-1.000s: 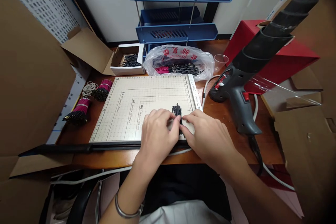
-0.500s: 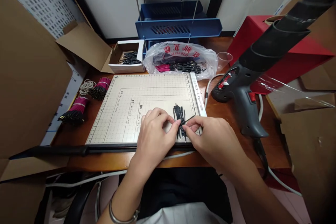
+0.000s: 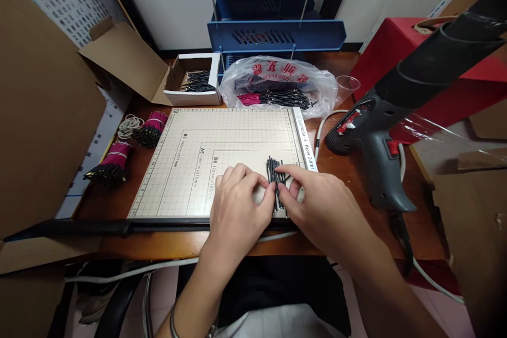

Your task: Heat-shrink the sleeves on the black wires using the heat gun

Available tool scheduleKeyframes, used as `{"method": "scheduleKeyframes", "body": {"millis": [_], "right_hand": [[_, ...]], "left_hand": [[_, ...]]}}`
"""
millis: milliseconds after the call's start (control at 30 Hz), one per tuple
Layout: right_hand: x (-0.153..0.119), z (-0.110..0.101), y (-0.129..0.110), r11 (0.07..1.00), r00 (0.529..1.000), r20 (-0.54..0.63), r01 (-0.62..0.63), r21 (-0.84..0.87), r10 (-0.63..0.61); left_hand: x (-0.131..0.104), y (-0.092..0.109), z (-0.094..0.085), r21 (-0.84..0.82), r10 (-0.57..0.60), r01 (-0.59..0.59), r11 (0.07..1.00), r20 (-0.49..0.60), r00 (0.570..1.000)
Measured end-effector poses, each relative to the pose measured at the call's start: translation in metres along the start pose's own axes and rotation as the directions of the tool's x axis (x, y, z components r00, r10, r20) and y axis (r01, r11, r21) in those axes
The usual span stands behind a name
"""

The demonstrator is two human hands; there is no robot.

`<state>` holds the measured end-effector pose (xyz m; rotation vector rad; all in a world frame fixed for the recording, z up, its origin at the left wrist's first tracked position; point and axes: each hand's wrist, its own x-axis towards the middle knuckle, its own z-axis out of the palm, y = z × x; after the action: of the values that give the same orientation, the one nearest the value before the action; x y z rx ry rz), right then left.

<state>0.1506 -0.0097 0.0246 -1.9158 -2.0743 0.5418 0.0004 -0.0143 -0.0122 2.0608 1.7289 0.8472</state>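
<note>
A small bunch of short black wires (image 3: 273,166) lies on the paper cutter's board (image 3: 186,179), near its front right corner. From the left, my left hand (image 3: 241,193) pinches the bunch, thumb pressed to its side and fingers curled. My right hand (image 3: 312,193) grips it from the other side, with the index finger laid across the top and the thumb lower down. The ends of the wires stick out beyond and below the fingers. Parts of both hands' fingertips are hidden.
A heat gun (image 3: 376,142) stands at right beside a red box (image 3: 415,37). Behind the board are a white box (image 3: 198,97) of black wires and a plastic bag (image 3: 325,95) of wires. Tied pink-and-black bundles (image 3: 113,161) lie left, near the cutter handle (image 3: 87,228).
My right index finger has moved from the bunch's side to over its top. A stray wire that stuck out to the right now lies closer in. The view has shifted slightly.
</note>
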Motion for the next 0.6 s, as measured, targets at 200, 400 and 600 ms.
{"method": "scheduleKeyframes", "body": {"millis": [200,400,600], "right_hand": [[0.0,-0.002,-0.004,1.0,0.999,0.025,-0.028,-0.006,0.028],[0.003,-0.004,-0.001,0.999,0.998,0.032,-0.047,0.018,0.047],[0.013,-0.006,0.002,0.999,0.999,0.013,-0.034,0.041,0.034]], "left_hand": [[0.0,0.0,0.0,0.011,-0.001,0.001,1.0,0.004,1.0],[-0.001,-0.001,0.002,0.007,0.01,-0.01,1.0,-0.009,1.0],[-0.002,-0.001,0.002,0.012,0.012,-0.012,1.0,-0.012,1.0]]}}
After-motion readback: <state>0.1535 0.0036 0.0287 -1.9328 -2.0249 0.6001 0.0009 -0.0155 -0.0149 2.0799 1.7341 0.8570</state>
